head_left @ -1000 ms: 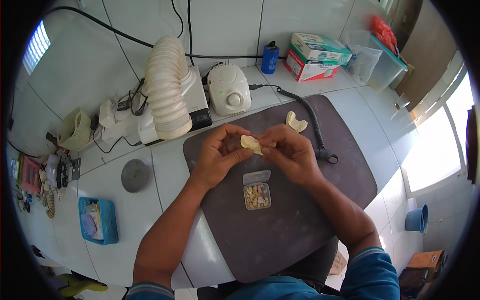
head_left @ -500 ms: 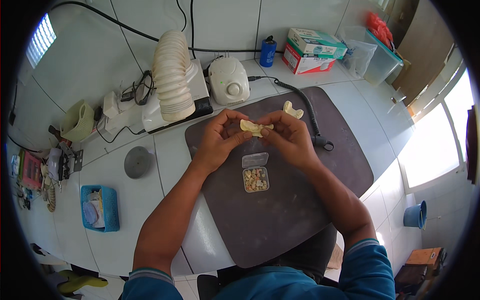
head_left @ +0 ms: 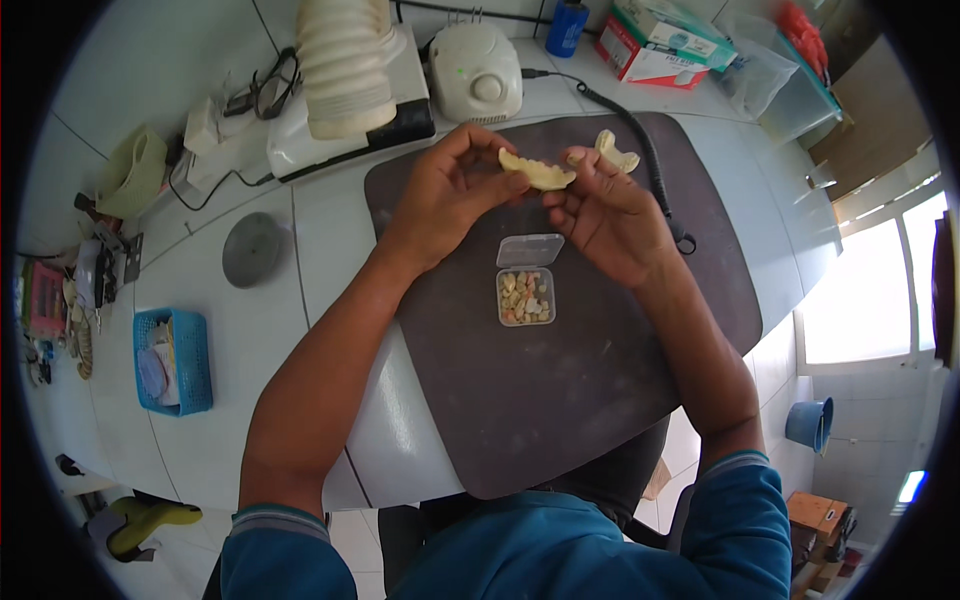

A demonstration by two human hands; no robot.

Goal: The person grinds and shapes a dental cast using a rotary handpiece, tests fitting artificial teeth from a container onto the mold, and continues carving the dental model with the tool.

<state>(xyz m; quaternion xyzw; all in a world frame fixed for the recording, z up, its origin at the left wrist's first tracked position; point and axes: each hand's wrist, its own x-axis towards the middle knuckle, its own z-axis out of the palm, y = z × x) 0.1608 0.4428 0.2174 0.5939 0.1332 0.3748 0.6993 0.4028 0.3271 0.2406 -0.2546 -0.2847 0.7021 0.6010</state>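
Observation:
My left hand (head_left: 450,195) pinches a pale yellow dental cast (head_left: 538,172) between thumb and fingers, its toothed edge facing up. Right beside the cast's other end is my right hand (head_left: 618,212), turned with the palm partly showing. Its thumb and fingertips are pressed together near the cast; whatever they hold is too small to make out. Behind that hand a second dental cast (head_left: 617,152) rests on the dark mat (head_left: 560,400). Below both hands stands a small clear plastic box (head_left: 526,297), lid raised, holding many small tooth-like pieces in cream and pink.
At the back are a ribbed white hose (head_left: 345,80), a white control unit (head_left: 475,75) with a coiled cord (head_left: 650,150), a blue can (head_left: 567,28) and stacked cartons (head_left: 660,45). To the left lie a grey bowl (head_left: 252,250) and a blue basket (head_left: 190,365).
The view has tipped nearer, so the bench sits higher in it. My right hand has come off the cast and turned palm outward; my left hand keeps the cast, now tilted.

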